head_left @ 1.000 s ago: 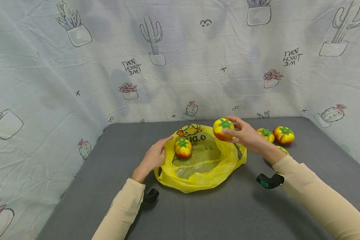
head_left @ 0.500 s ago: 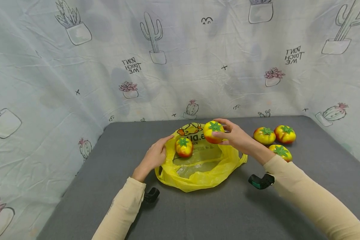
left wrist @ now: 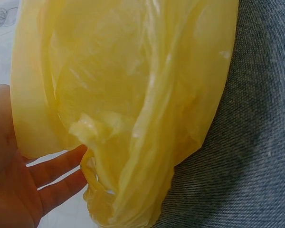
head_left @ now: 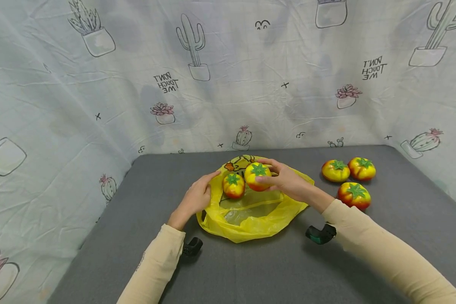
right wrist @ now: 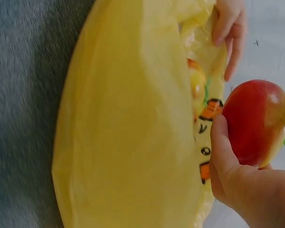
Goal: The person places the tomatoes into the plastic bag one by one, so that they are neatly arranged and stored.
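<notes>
A yellow-and-red toy tomato (head_left: 258, 176) with a green star-shaped leaf is gripped in my right hand (head_left: 286, 180), above the mouth of a yellow plastic bag (head_left: 247, 232). In the right wrist view the tomato's red underside shows between thumb and fingers of the right hand (right wrist: 256, 190). Another tomato (head_left: 233, 185) sits inside the bag at its left side. My left hand (head_left: 195, 196) touches the bag's left rim with fairly straight fingers. The left wrist view has this hand (left wrist: 19, 180) beside the bag (left wrist: 114, 71), its index finger partly hidden behind the plastic.
To the right on the grey tabletop (head_left: 251, 274) lie three more tomatoes: two side by side at the back, the left one (head_left: 335, 170) and the right one (head_left: 362, 169), and a nearer one (head_left: 354, 195). A white cloth (head_left: 228, 84) with cactus drawings hangs behind and beside the table.
My right hand has moved left and slightly down with its tomato, from the bag's right rim to over its opening, next to the other tomato. The left hand stays at the rim.
</notes>
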The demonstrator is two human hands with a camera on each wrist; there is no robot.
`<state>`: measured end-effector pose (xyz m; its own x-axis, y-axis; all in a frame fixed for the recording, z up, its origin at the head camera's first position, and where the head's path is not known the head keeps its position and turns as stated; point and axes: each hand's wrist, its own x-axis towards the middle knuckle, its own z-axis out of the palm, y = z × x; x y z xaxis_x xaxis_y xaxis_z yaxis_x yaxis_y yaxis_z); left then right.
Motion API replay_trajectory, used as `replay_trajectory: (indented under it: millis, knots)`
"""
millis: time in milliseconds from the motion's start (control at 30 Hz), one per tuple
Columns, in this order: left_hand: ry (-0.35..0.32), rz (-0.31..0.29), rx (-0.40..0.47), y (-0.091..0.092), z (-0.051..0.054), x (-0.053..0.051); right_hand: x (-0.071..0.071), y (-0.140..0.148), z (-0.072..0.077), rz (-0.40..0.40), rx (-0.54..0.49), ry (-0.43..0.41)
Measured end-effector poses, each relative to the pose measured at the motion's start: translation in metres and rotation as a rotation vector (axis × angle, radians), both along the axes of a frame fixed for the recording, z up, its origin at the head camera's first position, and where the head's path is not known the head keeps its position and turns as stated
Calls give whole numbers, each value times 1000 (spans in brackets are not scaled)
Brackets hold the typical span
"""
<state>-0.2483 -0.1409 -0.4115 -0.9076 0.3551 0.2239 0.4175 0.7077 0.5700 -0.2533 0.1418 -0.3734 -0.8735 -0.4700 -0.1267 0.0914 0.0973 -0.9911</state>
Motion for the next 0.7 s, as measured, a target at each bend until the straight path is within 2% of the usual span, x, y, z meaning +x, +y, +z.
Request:
replay_trajectory:
  millis: [200,400,600,700]
  knots:
    - [7,-10,7,-1,-1,0,3,-12,-10,32,5,8]
    - [-24,-30,27,-2,-1,-1,5,-22,-19,59,-5,-22]
    - [5,-35,20,-4,0,-1,7,-30,-21,59,78,-17]
    - [6,-32,18,-4,1,-1,9,-34,-20,61,85,-25]
